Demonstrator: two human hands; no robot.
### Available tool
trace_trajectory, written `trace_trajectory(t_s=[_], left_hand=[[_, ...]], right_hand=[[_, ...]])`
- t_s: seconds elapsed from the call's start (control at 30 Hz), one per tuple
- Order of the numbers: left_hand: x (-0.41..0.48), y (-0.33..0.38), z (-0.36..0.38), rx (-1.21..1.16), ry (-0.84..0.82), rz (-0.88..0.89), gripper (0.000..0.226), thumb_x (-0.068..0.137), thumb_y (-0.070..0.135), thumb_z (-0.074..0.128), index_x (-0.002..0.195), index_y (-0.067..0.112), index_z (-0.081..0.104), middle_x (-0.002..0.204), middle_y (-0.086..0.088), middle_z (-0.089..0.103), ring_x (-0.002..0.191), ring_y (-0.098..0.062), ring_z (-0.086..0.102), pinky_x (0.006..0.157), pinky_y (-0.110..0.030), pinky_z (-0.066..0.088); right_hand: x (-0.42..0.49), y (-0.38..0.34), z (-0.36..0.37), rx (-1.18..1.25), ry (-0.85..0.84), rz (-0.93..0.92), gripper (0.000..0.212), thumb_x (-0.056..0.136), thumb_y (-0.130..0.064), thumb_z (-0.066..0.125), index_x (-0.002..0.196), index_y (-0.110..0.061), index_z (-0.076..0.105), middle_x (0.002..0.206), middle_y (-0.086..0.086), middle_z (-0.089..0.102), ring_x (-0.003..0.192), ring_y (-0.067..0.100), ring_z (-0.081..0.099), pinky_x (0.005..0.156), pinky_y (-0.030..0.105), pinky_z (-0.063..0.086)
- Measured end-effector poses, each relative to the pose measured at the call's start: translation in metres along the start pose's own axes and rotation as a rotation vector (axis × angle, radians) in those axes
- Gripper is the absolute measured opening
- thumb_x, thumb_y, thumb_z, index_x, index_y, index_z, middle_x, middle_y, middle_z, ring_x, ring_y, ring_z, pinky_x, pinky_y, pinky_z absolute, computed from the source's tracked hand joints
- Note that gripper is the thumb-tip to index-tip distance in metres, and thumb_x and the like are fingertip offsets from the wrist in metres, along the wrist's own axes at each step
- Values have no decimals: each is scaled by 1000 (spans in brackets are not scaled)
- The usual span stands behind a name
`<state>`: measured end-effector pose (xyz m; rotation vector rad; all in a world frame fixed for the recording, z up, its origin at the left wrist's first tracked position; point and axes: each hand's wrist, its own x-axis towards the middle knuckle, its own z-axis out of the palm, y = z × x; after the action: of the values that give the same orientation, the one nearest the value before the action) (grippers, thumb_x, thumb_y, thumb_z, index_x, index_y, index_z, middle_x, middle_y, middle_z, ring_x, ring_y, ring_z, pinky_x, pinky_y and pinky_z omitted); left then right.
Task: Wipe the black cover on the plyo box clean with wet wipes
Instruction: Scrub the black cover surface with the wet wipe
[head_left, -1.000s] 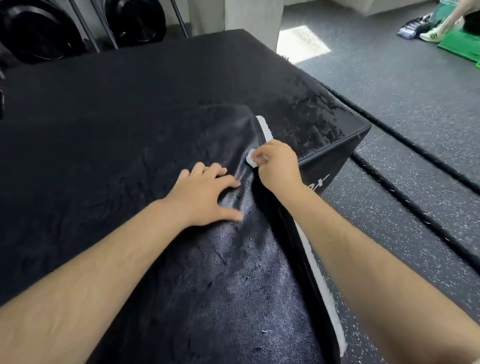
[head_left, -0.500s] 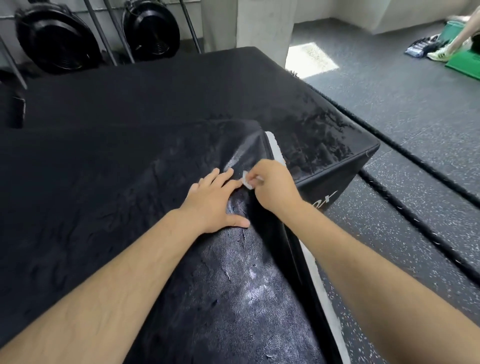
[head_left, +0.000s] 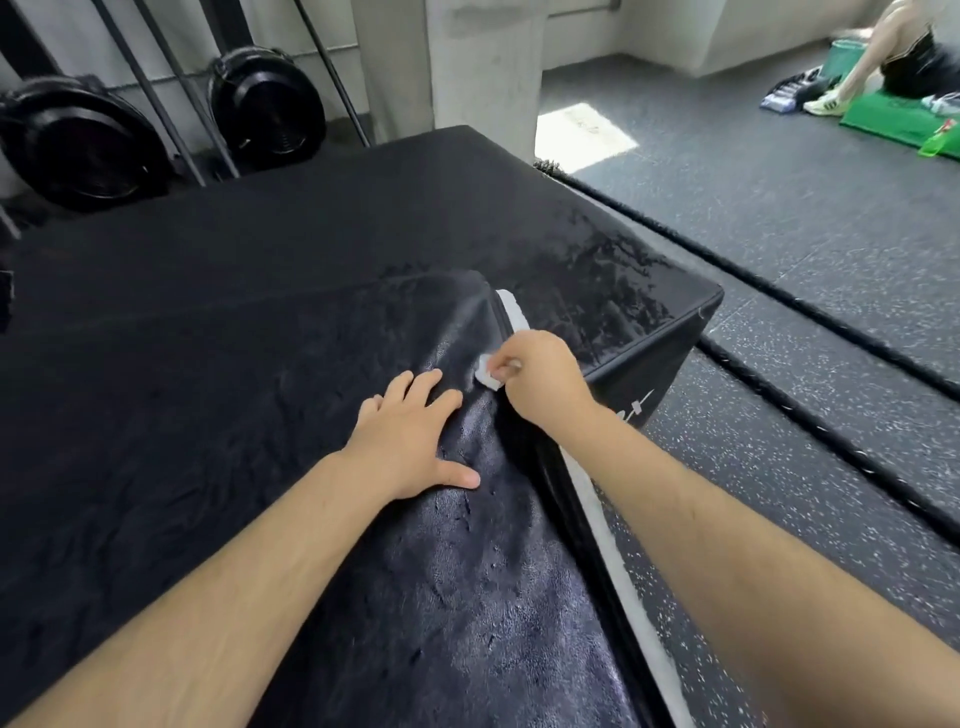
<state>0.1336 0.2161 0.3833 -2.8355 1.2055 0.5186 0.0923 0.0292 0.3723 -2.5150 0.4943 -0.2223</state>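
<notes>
A loose, wrinkled black cover (head_left: 457, 587) lies folded over the large black plyo box (head_left: 291, 249), with a white strip showing along its right edge. My left hand (head_left: 410, 441) rests flat on the cover, fingers spread. My right hand (head_left: 540, 384) pinches a small folded white wet wipe (head_left: 487, 373) and holds it against the cover near the fold. Wet streaks shine on the box top to the right of the fold.
Black weight plates (head_left: 78, 145) lean on a rack behind the box. A concrete pillar (head_left: 483, 67) stands at the back. Thick black ropes (head_left: 810, 306) run across the speckled rubber floor to the right. A person (head_left: 904, 57) sits on a green mat far right.
My right hand has shifted the wipe slightly left across the cover by the fold. My left hand stays flat on the cover. The camera has tilted up, showing more of the room.
</notes>
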Motion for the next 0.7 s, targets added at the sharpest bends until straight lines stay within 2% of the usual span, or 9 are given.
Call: trace_trajectory(t_s=[0.07,0.17,0.27,0.3,0.4,0.43,0.57,0.7], left_hand=[[-2,-1,3,1,-11,-5,105,74,78,62,156,34,15,166,6,-6,153,-24,-8,120,-51,15],[-6,-4,10,-44,14,-11,105,74,80,59,157,38,11,166,11,-9,153,-20,-10,122,-50,14],[-8,-8,14,-89,26,1,101,75,81,56,157,42,12,166,13,-8,153,-17,-9,122,-49,13],[-7,-10,13,-102,45,6,95,76,80,56,156,43,17,166,13,-4,153,-17,-5,121,-48,16],[3,-15,3,-96,243,-10,71,84,74,54,145,41,41,157,12,25,144,-18,26,110,-41,31],[9,-15,0,-86,268,-34,71,85,72,53,146,40,40,156,11,27,144,-19,26,110,-41,31],[25,-15,-1,-106,127,-69,84,89,70,50,158,38,14,167,10,4,154,-21,-6,123,-47,8],[22,-18,3,-107,117,-48,83,90,71,46,159,38,12,167,9,3,154,-20,-5,123,-47,10]], right_hand=[[22,-3,0,16,48,24,24,88,-1,58,87,-15,78,97,5,72,96,29,65,89,40,50],[29,-6,4,109,84,92,24,87,3,59,87,-13,77,93,3,74,94,22,69,93,34,52],[20,-5,0,112,-71,105,20,91,-1,59,99,-8,76,102,3,73,99,18,68,95,25,49],[14,-5,3,91,-120,86,20,92,-3,60,101,-10,77,104,4,73,99,19,67,93,26,49],[-6,-1,9,35,-113,4,20,90,-5,63,93,-16,79,93,3,73,90,23,68,90,34,52],[-8,0,10,30,-98,-9,20,90,-4,63,91,-16,79,91,3,72,88,24,68,88,36,53],[21,-1,6,-16,32,-59,21,85,-2,63,83,-16,79,90,5,71,93,29,64,85,38,50],[50,-11,7,55,129,63,17,87,-5,63,86,-12,79,107,10,73,113,30,62,96,42,47]])
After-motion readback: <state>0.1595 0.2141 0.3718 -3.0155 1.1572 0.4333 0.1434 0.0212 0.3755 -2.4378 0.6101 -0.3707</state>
